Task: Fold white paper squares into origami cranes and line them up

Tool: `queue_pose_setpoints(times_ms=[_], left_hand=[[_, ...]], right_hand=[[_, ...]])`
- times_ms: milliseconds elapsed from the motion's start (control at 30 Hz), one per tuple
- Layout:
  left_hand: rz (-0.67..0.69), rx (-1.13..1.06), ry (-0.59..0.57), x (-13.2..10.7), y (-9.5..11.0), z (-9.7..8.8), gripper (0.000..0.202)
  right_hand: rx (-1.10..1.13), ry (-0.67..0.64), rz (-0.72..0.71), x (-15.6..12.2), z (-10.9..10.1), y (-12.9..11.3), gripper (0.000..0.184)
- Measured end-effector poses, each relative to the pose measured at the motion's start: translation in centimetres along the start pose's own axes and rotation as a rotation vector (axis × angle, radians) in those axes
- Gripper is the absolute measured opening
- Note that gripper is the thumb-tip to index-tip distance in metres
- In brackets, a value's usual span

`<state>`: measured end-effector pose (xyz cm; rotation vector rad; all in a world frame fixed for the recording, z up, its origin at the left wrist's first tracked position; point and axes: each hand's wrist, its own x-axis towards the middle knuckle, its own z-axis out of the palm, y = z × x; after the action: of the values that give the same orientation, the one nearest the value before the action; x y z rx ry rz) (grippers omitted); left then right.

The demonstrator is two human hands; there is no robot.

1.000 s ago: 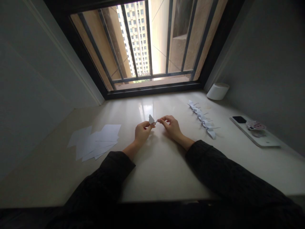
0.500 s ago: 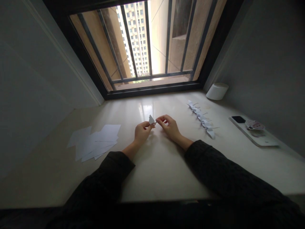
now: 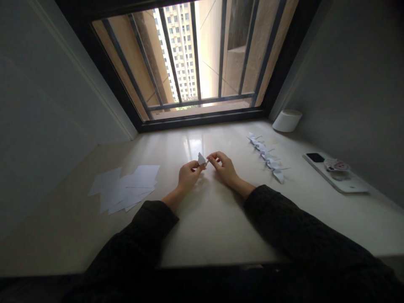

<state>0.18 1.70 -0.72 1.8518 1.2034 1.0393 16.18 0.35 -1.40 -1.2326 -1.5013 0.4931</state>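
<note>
Pinched between both hands in the head view, the small folded paper piece (image 3: 201, 158) sits just above the desk (image 3: 202, 227): the left hand (image 3: 187, 176) closes thumb and forefinger on its lower edge, and the right hand (image 3: 223, 167) nips a thin point that sticks out toward it. It looks featherlight, thin and easily creased (a hard squeeze would likely crush the folds), so the layered base by the left grip seems the safest hold. Its pale triangular flap points up and away from the person, while the long axis seems to run from grip to grip. Left of the left grip lies a loose stack of paper sheets (image 3: 126, 189); right of the right grip, well apart, runs a row of folded paper figures (image 3: 268, 160).
</note>
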Motion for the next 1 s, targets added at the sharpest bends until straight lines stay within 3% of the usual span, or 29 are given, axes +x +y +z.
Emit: queue_pose_setpoints(times_ms=[233, 500, 667, 867, 1000], left_hand=[[0.002, 0.029, -0.023, -0.2, -0.3, 0.1, 0.033], [0.004, -0.074, 0.046, 0.0, 0.2, 0.1, 0.036], [0.100, -0.222, -0.036, 0.0, 0.5, -0.3, 0.033], [0.057, -0.210, 0.150, -0.1, 0.3, -0.4, 0.027], [0.059, -0.167, 0.186, 0.0, 0.2, -0.5, 0.023]], right_hand=[[0.101, -0.071, 0.007, 0.0, 0.0, 0.1, 0.022], [0.139, -0.067, 0.039, 0.0, 0.3, 0.4, 0.024], [0.128, -0.077, 0.077, -0.3, 0.2, -0.2, 0.027], [0.075, -0.137, 0.055, -0.6, 0.0, -1.2, 0.024], [0.060, -0.155, 0.009, -0.7, 0.2, -1.0, 0.024]])
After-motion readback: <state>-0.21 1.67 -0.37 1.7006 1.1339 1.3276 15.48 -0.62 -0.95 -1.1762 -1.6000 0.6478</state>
